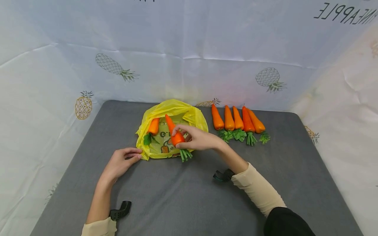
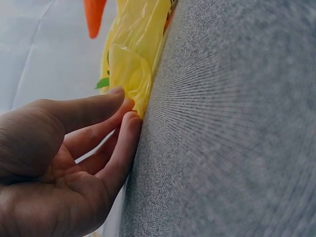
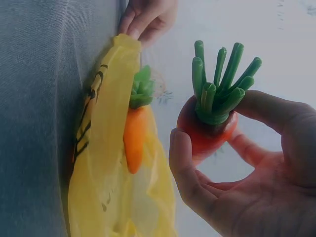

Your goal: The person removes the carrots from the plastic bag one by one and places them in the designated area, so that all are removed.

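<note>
My right hand (image 1: 196, 137) holds an orange carrot (image 1: 178, 139) by its thick end, over the opening of a yellow plastic bag (image 1: 141, 144). The carrot's cut green stalks (image 3: 222, 84) point toward me, and its tip points away. At the bag's near left corner, my left hand (image 1: 122, 162) pinches the thin plastic (image 2: 136, 94) between thumb and fingers. Inside the bag, on its left, lies another carrot (image 1: 154, 126) with green leaves (image 3: 142, 89). The bag lies on its printed side, mouth spread wide.
Several carrots (image 1: 229, 119) lie in a row at the back right of the grey table (image 1: 177, 203), leafy ends toward me. Behind the table hangs a pale cloth (image 1: 206, 78) printed with pineapples. A black wrist device (image 1: 120, 210) sits by each forearm.
</note>
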### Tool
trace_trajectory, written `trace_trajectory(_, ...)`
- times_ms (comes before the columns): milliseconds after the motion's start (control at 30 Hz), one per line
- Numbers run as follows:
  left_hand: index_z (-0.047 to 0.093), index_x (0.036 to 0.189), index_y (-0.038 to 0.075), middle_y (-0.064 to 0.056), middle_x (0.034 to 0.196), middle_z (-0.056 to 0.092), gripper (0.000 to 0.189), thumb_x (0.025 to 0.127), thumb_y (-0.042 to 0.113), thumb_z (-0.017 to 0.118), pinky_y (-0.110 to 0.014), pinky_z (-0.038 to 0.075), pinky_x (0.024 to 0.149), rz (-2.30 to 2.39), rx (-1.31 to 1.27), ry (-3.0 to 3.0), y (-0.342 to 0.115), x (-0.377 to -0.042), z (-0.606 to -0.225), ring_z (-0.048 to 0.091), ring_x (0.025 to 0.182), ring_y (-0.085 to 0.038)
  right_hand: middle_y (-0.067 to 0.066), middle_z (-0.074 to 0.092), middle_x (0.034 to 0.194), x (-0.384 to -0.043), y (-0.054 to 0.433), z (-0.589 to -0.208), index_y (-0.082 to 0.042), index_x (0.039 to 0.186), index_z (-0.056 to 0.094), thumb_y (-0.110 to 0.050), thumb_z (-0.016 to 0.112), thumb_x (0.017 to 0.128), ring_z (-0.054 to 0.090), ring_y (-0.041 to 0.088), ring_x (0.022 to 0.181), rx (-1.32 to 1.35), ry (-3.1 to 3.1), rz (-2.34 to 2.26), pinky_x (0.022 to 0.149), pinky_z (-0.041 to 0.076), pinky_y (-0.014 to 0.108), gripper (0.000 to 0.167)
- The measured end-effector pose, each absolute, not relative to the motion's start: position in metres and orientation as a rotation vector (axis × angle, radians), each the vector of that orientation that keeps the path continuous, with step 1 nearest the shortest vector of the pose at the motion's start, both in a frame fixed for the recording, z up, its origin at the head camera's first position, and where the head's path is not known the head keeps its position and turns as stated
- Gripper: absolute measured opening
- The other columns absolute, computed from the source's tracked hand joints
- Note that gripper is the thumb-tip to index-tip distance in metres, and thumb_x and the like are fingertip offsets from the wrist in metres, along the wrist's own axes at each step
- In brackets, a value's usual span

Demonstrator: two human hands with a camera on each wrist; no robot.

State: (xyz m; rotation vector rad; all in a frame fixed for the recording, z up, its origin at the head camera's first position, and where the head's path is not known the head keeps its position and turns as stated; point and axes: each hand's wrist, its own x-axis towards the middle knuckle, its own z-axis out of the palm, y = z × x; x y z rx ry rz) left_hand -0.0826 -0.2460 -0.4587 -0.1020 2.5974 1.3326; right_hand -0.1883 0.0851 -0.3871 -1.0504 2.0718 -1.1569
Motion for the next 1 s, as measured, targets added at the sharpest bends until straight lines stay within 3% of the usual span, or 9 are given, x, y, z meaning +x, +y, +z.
trace_trajectory(67, 0.074, 0.135, 0.004, -0.018, 0.129, 0.077, 0.034, 0.109, 0.026, 0.069, -0.028, 0.054, 0.09, 1.329, -0.103, 2.598, -0.246, -0.083, -0.459, 0.071, 0.12, -0.028, 0.011, 0.065, 0.13, -0.185, 0.092, -0.385, -0.014, 0.133, 0.056, -0.014, 0.073, 0.104, 0.071, 0.023, 0.103, -1.037, 2.098, -1.159, 0.09, 0.061, 0.033, 0.034)
trace_trajectory(200, 0.074, 0.135, 0.005, -0.017, 0.128, 0.077, 0.034, 0.109, 0.026, 0.07, -0.026, 0.053, 0.089, 1.33, -0.104, 2.594, -0.245, -0.083, -0.457, 0.071, 0.119, -0.026, 0.011, 0.066, 0.128, -0.179, 0.103, -0.382, -0.015, 0.133, 0.057, -0.015, 0.074, 0.104, 0.071, 0.023, 0.105, -1.018, 2.138, -1.177, 0.093, 0.062, 0.036, 0.034)
trace_trajectory(600, 0.074, 0.134, 0.005, -0.017, 0.129, 0.077, 0.032, 0.108, 0.023, 0.071, -0.026, 0.053, 0.092, 1.346, -0.122, 2.594, -0.243, -0.081, -0.457, 0.071, 0.12, -0.027, 0.012, 0.062, 0.122, -0.162, 0.142, -0.377, -0.017, 0.135, 0.055, -0.02, 0.074, 0.105, 0.069, 0.025, 0.084, -0.88, 2.239, -1.255, 0.084, 0.061, 0.036, 0.035)
trace_trajectory(1000, 0.074, 0.134, 0.004, -0.018, 0.129, 0.077, 0.032, 0.108, 0.022, 0.071, -0.018, 0.052, 0.088, 1.361, -0.106, 2.607, -0.243, -0.082, -0.459, 0.073, 0.12, -0.028, 0.012, 0.062, 0.122, -0.152, 0.186, -0.388, -0.017, 0.136, 0.054, -0.025, 0.074, 0.106, 0.066, 0.028, 0.091, -0.715, 2.292, -1.264, 0.084, 0.058, 0.033, 0.037)
